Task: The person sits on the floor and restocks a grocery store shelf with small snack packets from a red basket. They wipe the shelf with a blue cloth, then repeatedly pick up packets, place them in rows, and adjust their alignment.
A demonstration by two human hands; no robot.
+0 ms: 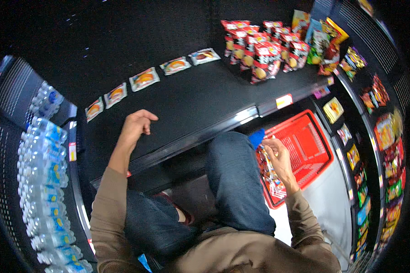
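My left hand [138, 125] hovers over a black metal shelf [191, 99], its index finger extended and the others loosely curled, with nothing in it. Beyond it runs a spaced row of small flat snack packets, among them an orange-pictured packet [144, 79] and, at the row's right end, a packet with a brown picture [204, 56]. My right hand [277, 153] is over the near side of a red plastic shopping basket [316, 136], fingers bent. Small wrapped snacks [270, 175] lie in the basket under that hand. A blue cloth-like piece [257, 137] is just by its fingertips; whether they touch it is unclear.
Red chip bags [264, 63] stand grouped on the shelf's right part, with mixed snack bags [319, 46] beside them. Water bottles [49, 177] line a shelf at left. Packaged snacks [391, 163] fill racks at right. My bent knee [232, 167] is between shelf edge and basket.
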